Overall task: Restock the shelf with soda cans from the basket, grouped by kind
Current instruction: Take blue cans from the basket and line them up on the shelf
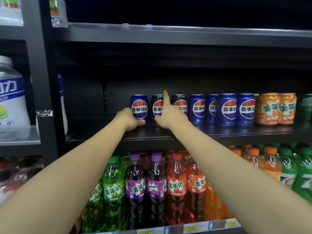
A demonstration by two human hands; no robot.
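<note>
My left hand (130,119) is wrapped around the lower part of the blue cola can (139,108) at the left end of the row, thumb curled across its base at the front and the other fingers hidden behind it. The can stands upright on the shelf (202,134), its long axis vertical, set back from the front edge. It seems to rest on the board, so I judge I am setting it down or nudging it, not carrying it.

My right hand (170,118) holds nothing. Its forefinger (166,102) is stretched straight up and forward, crossing in front of the gap between the second can (157,107) and the third can (180,105), both darker than the rest. The thumb sticks out to the left, and the remaining fingers look folded under, though I cannot see them well.

What matters for the next move is the gap beside my can. The can I hold stands apart from the second one, while further right the blue cans (227,108) stand shoulder to shoulder up to the orange cans (276,108). So the can lies to the left of its group, and closing up means sliding it right along the shelf, toward my pointing hand. My left hand is the one on it and the nearer; the right would need to draw back first. To the left of the can the shelf runs bare toward its left end. The basket is not in view.
</note>
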